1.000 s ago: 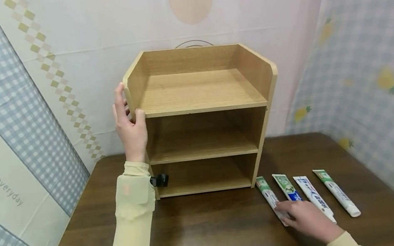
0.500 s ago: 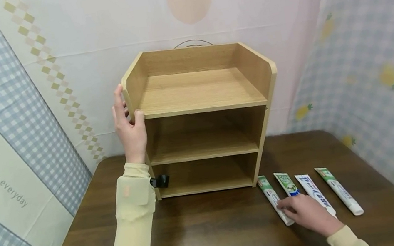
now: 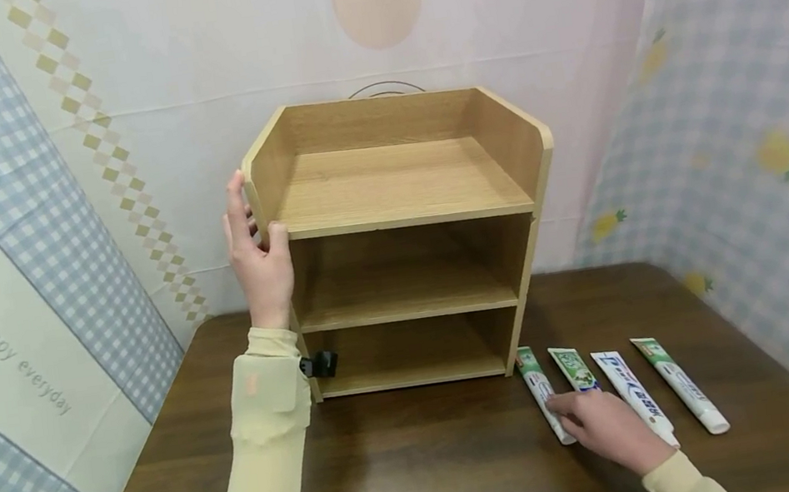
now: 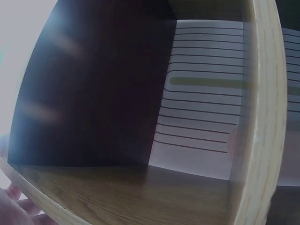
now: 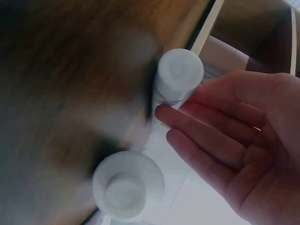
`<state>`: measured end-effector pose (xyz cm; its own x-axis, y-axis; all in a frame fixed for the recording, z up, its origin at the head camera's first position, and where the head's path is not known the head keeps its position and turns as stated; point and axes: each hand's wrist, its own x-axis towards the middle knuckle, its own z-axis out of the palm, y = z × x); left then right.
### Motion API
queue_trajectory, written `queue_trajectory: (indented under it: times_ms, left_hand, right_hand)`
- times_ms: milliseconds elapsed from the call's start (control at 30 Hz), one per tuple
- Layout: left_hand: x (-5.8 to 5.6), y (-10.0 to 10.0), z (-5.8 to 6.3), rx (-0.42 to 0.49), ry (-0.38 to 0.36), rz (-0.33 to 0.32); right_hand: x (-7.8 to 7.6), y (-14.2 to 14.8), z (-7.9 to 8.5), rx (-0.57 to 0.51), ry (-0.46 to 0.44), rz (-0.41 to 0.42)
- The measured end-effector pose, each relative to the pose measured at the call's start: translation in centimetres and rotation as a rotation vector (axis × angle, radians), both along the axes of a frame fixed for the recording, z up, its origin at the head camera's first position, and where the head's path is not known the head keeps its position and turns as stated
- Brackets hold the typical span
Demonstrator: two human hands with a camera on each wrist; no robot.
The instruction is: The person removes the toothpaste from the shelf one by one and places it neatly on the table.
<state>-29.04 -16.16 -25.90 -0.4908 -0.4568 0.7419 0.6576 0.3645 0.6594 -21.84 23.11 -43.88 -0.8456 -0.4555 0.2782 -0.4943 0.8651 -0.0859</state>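
At the left of a wooden shelf unit (image 3: 409, 219), my left hand (image 3: 264, 273) grips the side panel, thumb at the front edge and fingers along the outer face. In the left wrist view some of its fingers (image 4: 28, 206) show at the lower left corner. My right hand (image 3: 609, 428) pinches the leftmost toothpaste tube (image 3: 537, 381), a green and white one, beside the unit's front right corner. The right wrist view shows its white cap (image 5: 180, 70) close to the fingertips. Under that hand lies a green and blue toothpaste tube (image 3: 573, 368), its lower part hidden.
A white and blue toothpaste tube (image 3: 630, 389) and another green and white tube (image 3: 679, 382) lie farther right on the dark wooden table (image 3: 389, 474). Patterned cloth (image 3: 561, 29) hangs behind the unit and on both sides. The unit's shelves (image 3: 419, 310) are open at the front.
Over the last half second the leftmost tube has shifted slightly away from me and its cap end leftward, together with my right hand. My left hand keeps its place on the shelf unit.
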Motion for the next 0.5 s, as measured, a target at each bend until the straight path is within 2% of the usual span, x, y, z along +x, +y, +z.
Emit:
queue_trajectory:
  times_ms: [100, 333, 500]
  left_hand:
    - [0.8, 0.4, 0.4, 0.009, -0.015, -0.009]
    - [-1.1, -0.5, -0.7, -0.003, 0.001, 0.009]
    - [-1.3, -0.5, -0.8, -0.021, 0.000, 0.050]
  right_hand:
    - [-0.1, 0.0, 0.0, -0.002, 0.005, 0.003]
    - [-0.4, 0.4, 0.0, -0.008, -0.015, 0.011]
    - [-0.3, 0.6, 0.1, -0.009, -0.060, 0.012]
